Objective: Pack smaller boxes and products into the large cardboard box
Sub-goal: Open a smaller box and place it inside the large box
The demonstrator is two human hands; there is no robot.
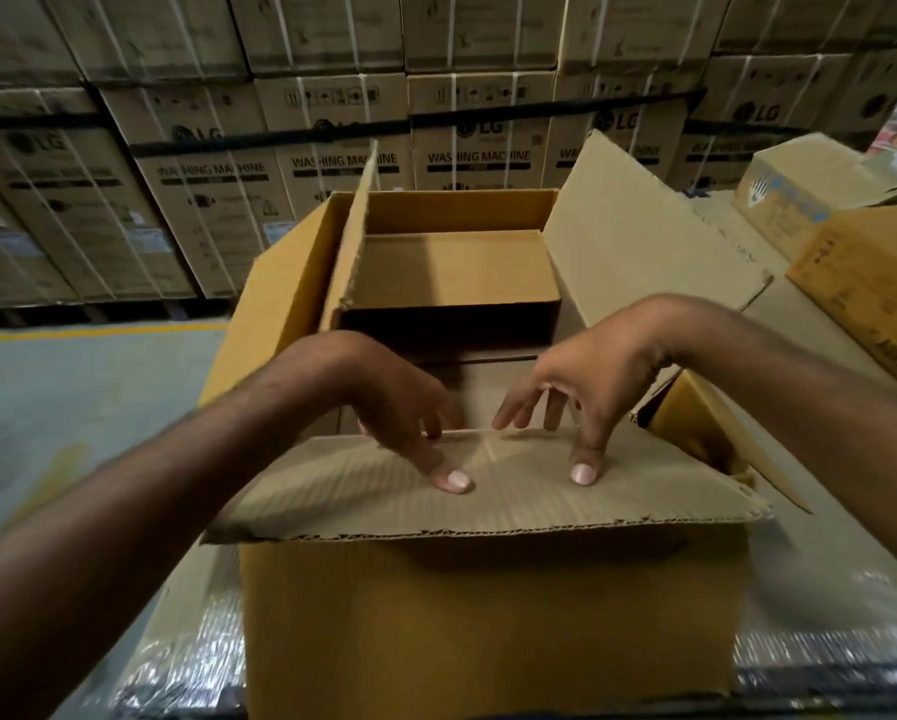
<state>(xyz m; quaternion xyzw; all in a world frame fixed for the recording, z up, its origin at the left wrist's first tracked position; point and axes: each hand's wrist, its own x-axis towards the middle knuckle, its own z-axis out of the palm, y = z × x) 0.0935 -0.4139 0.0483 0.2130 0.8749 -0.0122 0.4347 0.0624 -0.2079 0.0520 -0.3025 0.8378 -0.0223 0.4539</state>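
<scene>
Left hand (394, 402) pinches, right hand (592, 376) touches, near flap (488, 506) of large cardboard box (488, 615).

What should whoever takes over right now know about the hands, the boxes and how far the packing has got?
Left hand: thumb on the near flap, fingers curled at its fold; blurred, so the grip is unclear.
Right hand: thumb on the same flap, fingers spread loose, holding nothing.
Large box: open. One small box sits inside at the far end; what lies nearer is too dark to tell.
Done: at least one box in.
Left: fill the rest, perhaps from the cartons on the right.
</scene>
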